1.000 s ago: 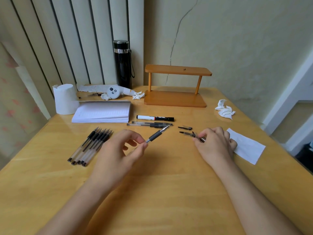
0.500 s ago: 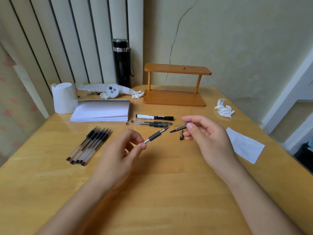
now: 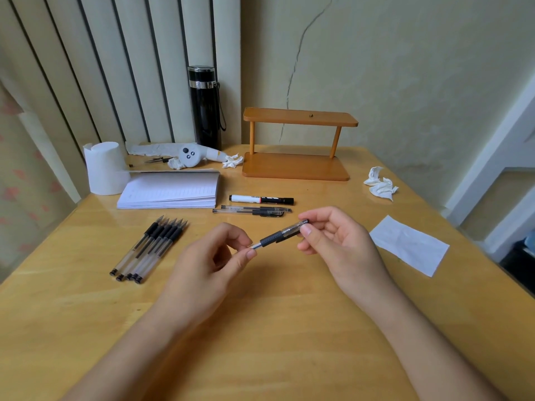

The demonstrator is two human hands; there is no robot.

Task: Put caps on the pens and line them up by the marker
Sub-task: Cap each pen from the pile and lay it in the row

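The table point(image 3: 86, 328) is yellow wood with a light grain. The marker point(image 3: 261, 200) is white with a black cap and a red band. The pens point(image 3: 150, 247) are clear with black grips. The flask point(image 3: 205, 107) is black with a silver ring.

No legible text found anywhere. Red and black print seen on the marker point(image 3: 261, 199) beyond the right hand point(image 3: 335, 244), too blurred to read; faint ruled lines on the notebook point(image 3: 170, 191), unreadable.

Pen point(image 3: 278, 236) barrel hidden inside left fingers point(image 3: 246, 250), marker point(image 3: 262, 199) print unreadable
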